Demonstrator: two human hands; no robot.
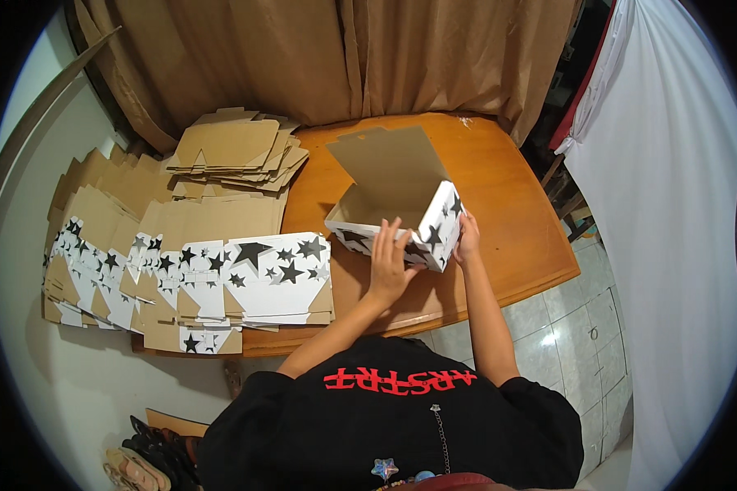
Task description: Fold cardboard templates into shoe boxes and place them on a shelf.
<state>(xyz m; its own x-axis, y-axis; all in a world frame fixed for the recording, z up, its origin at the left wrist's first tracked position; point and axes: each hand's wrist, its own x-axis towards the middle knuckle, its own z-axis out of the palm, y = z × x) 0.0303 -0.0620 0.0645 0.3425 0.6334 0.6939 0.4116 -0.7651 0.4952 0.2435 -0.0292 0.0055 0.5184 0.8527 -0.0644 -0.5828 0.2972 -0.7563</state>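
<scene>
A cardboard box [397,215], white with black and grey stars outside and plain brown inside, stands over the wooden table in front of me. Its lid [391,155] is raised at the far side, and the near corner seems tilted. My left hand [391,266] grips the near wall, fingers reaching up to the rim and thumb toward the lower corner. Against the right side wall, my right hand [467,239] is closed on the box near its front corner; part of its fingers is hidden behind the wall.
Flat star-printed cardboard blanks [278,282] lie overlapping across the table's left side. Behind them is a stack of brown folded cardboard [225,146]. The orange-brown wooden table [516,221] backs onto a brown curtain [434,57]. A white cloth [663,204] hangs at right; shoes [151,458] lie lower left.
</scene>
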